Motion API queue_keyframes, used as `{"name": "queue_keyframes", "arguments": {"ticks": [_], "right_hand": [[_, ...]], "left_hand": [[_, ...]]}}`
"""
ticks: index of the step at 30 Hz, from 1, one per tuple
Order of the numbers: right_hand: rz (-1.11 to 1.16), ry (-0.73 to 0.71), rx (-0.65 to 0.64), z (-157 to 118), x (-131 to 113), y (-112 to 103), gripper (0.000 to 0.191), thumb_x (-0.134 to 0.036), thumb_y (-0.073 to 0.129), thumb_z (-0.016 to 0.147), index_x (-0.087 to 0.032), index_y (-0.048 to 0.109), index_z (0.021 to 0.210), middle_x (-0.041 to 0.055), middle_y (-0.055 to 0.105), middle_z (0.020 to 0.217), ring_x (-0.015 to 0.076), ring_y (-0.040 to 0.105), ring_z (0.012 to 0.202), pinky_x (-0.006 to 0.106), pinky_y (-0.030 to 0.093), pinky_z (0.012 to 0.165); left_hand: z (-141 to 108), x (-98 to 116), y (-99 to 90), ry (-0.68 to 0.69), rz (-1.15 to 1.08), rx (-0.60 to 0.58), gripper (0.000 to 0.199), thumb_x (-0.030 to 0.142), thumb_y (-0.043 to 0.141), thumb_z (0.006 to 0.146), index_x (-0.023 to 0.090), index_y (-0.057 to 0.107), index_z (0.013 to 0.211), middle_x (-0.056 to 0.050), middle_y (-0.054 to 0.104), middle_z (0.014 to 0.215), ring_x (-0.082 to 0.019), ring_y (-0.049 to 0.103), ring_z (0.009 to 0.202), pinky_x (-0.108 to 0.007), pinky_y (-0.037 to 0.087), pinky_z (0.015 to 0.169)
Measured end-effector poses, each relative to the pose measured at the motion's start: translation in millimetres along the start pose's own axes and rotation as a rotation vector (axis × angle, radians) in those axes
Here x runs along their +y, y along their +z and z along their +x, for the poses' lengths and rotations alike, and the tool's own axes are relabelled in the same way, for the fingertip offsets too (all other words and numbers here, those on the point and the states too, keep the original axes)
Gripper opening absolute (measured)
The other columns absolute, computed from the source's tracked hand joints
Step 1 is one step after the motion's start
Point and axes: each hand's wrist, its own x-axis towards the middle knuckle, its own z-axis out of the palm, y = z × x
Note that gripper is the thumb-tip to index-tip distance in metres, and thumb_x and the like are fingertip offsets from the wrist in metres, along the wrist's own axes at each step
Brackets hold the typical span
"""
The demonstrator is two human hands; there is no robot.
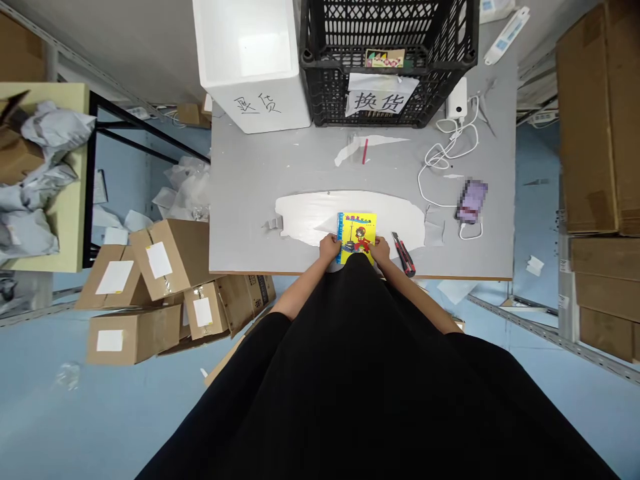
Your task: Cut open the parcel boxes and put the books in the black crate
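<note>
Between my two hands is a yellow picture book [359,233] with a blue strip down its left side and a cartoon figure in red on its cover. My left hand [329,249] grips its left edge, fingers closed. At the right edge my right hand [380,251] pinches the book too. Black clothing hides part of the book's lower edge. Beneath and behind it, a white sheet [305,213] with ragged edges lies on the grey table [250,173]. A red and black box cutter [404,255] rests just right of my right hand.
A white bin [255,100] and a black plastic crate [390,100] stand at the table's back. On the right lie a phone [471,201], white cables and a power strip [457,100]. Cardboard boxes [165,260] are piled left of the table.
</note>
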Motion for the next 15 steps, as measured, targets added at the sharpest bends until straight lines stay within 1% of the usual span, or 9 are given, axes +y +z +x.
{"name": "queue_keyframes", "arguments": {"ticks": [2, 5, 7, 9, 11, 13, 15], "right_hand": [[0.012, 0.044, 0.016, 1, 0, -1, 0.041, -0.022, 0.055, 0.083, -0.015, 0.056, 0.123, 0.0111, 0.068, 0.126, 0.0208, 0.064, 0.114, 0.025, 0.048, 0.090], [0.041, 0.099, -0.001, 2, -1, -2, 0.039, -0.026, 0.057, 0.084, -0.017, 0.054, 0.121, 0.0115, 0.067, 0.125, 0.0215, 0.065, 0.113, 0.026, 0.049, 0.088], [0.065, 0.112, -0.015, 3, -4, -4, 0.038, -0.029, 0.058, 0.085, -0.018, 0.053, 0.121, 0.0117, 0.067, 0.125, 0.0215, 0.066, 0.110, 0.025, 0.050, 0.085], [0.070, 0.120, -0.018, 4, -9, -6, 0.041, -0.030, 0.059, 0.085, -0.019, 0.051, 0.123, 0.0116, 0.067, 0.123, 0.0215, 0.067, 0.105, 0.026, 0.052, 0.080], [0.042, 0.109, -0.031, 5, -15, -9, 0.046, -0.032, 0.060, 0.085, -0.019, 0.047, 0.127, 0.0112, 0.068, 0.120, 0.0219, 0.068, 0.098, 0.027, 0.053, 0.076], [-0.041, 0.062, -0.066, 6, -21, -12, 0.052, -0.033, 0.062, 0.084, -0.021, 0.044, 0.131, 0.0103, 0.068, 0.117, 0.0226, 0.068, 0.093, 0.029, 0.054, 0.072], [-0.189, -0.018, -0.119, 7, -25, -16, 0.057, -0.035, 0.065, 0.082, -0.022, 0.043, 0.132, 0.0101, 0.068, 0.116, 0.0234, 0.068, 0.091, 0.030, 0.054, 0.072]], "left_hand": [[0, 1, 0.5, -0.010, -0.012, -0.001, 0.012, 0.020, 0.062, 0.086, 0.017, 0.065, 0.097, -0.009, 0.074, 0.105, -0.022, 0.068, 0.100, -0.028, 0.048, 0.080], [0, 1, 1.5, -0.022, -0.029, 0.003, 0.011, 0.019, 0.061, 0.086, 0.018, 0.064, 0.096, -0.009, 0.074, 0.106, -0.022, 0.068, 0.100, -0.028, 0.048, 0.079], [-1, 1, 1.8, -0.027, -0.043, 0.005, 0.014, 0.020, 0.061, 0.086, 0.018, 0.063, 0.100, -0.008, 0.074, 0.106, -0.021, 0.068, 0.100, -0.027, 0.048, 0.079], [-1, 1, 1.7, -0.046, -0.071, 0.013, 0.026, 0.022, 0.062, 0.087, 0.018, 0.059, 0.113, -0.008, 0.074, 0.106, -0.020, 0.069, 0.099, -0.026, 0.048, 0.077], [-1, 1, 0.8, -0.082, -0.126, 0.041, 0.043, 0.027, 0.062, 0.089, 0.017, 0.048, 0.129, -0.008, 0.074, 0.104, -0.020, 0.070, 0.096, -0.026, 0.048, 0.076], [0, 2, -0.9, -0.116, -0.185, 0.078, 0.058, 0.031, 0.060, 0.091, 0.014, 0.035, 0.141, -0.009, 0.075, 0.101, -0.021, 0.071, 0.094, -0.027, 0.049, 0.077], [2, 1, -3.6, -0.125, -0.209, 0.096, 0.068, 0.032, 0.058, 0.093, 0.013, 0.023, 0.148, -0.010, 0.076, 0.097, -0.022, 0.073, 0.091, -0.028, 0.049, 0.078]]}}
